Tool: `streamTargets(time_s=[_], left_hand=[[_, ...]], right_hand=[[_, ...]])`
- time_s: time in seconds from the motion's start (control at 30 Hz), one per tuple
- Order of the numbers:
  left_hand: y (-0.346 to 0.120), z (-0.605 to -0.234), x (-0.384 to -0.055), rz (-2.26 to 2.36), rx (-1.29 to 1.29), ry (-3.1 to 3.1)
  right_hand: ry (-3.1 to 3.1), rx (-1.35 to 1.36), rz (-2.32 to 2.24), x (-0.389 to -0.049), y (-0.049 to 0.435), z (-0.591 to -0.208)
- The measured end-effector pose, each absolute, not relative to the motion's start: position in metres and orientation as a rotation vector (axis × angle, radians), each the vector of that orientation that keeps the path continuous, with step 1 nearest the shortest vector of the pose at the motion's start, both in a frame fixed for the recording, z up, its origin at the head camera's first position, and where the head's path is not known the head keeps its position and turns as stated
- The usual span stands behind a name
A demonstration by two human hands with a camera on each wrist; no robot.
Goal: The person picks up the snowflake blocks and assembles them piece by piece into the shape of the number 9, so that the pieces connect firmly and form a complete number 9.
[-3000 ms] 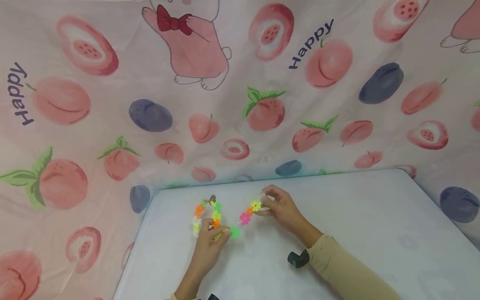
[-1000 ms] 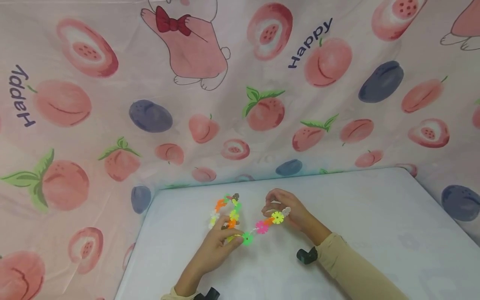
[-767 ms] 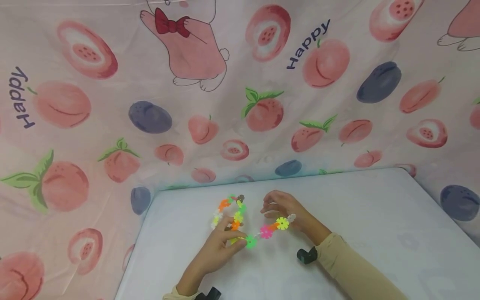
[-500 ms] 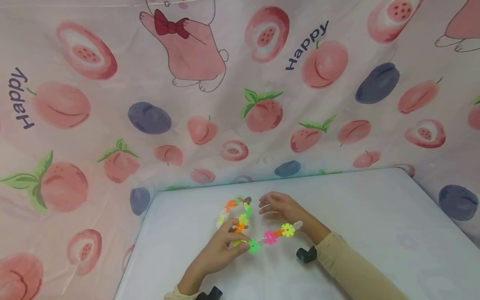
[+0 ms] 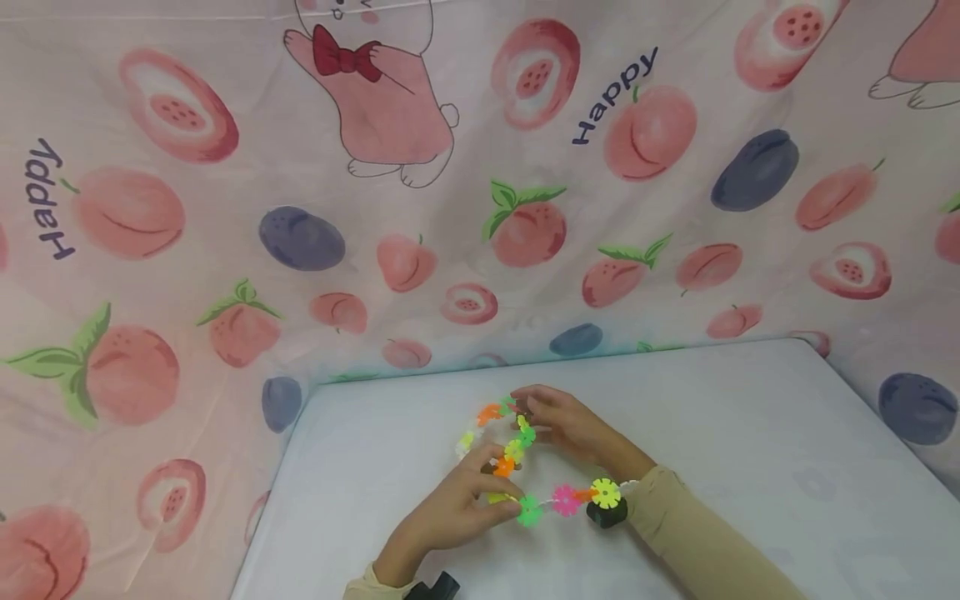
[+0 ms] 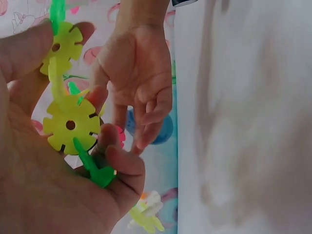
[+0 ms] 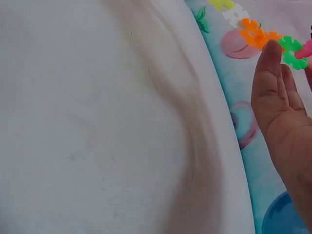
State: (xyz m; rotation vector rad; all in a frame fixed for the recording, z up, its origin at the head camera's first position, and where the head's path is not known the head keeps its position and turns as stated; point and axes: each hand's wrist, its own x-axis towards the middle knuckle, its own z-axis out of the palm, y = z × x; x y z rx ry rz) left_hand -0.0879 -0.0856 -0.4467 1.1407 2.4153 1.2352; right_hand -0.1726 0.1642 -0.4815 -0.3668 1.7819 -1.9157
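A chain of colourful plastic snowflake discs (image 5: 529, 510) is held above the table in the head view. My left hand (image 5: 468, 500) pinches it near a green disc, its other fingers bent around a yellow disc (image 6: 71, 125) seen in the left wrist view. One part of the chain curves up and away; the tail with a pink disc (image 5: 566, 500) and a yellow disc (image 5: 605, 493) stretches right, past my right wrist. My right hand (image 5: 570, 425) is at the chain's far end, fingertips by the brown disc (image 5: 524, 407), fairly straight beside the green disc (image 7: 294, 52). Contact is unclear.
The white table (image 5: 750, 467) carries the work. A fabric backdrop (image 5: 465, 217) printed with peaches and plums rises behind its far edge. Black wrist camera mounts (image 5: 606, 512) sit at both wrists, one partly behind the chain's tail.
The right hand has let go of the chain's tail and come to the far end by the brown disc. The left hand has carried the chain rightward and nearer; the tail now hangs lower.
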Motion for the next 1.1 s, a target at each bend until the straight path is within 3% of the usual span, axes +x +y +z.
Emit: streamTargets(time_s=[0.4, 1.1], left_hand=[[-0.083, -0.445, -0.088, 1.219, 1.325, 2.341], [-0.095, -0.448, -0.087, 1.293, 1.126, 2.668]], right_hand=[[1.683, -0.27, -1.998, -0.173, 0.167, -0.484], [1.696, -0.129, -2.015, -0.171, 0.171, -0.476]])
